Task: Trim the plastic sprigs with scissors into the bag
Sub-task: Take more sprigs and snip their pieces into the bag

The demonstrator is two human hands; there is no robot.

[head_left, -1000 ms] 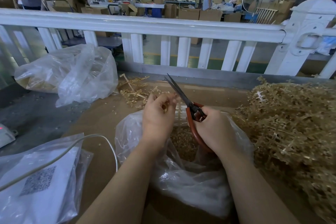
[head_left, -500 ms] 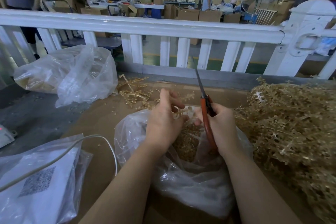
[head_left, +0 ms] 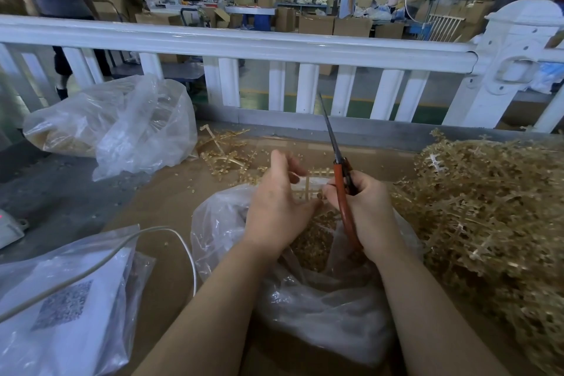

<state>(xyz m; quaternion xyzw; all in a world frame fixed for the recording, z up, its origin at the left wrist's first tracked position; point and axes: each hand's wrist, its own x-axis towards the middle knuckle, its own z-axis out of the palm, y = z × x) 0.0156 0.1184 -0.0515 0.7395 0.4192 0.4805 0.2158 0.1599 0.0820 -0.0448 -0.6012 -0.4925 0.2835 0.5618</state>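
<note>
The plastic sprig (head_left: 308,186), a pale tan grid of thin bars, sits between both hands directly above the open clear bag (head_left: 320,308). The left hand (head_left: 276,207) pinches it from its 9 o'clock side. The right hand (head_left: 366,207), at the sprig's 3 o'clock, curls around the orange-handled scissors (head_left: 340,180), blades together and pointing to 12 o'clock. Trimmed tan bits fill the bag. A heap of untrimmed sprigs (head_left: 488,207) lies at 3 o'clock.

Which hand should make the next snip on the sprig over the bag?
Right. The right hand already grips the orange-handled scissors, while the left hand holds the pale plastic sprig above the clear plastic bag.
</note>
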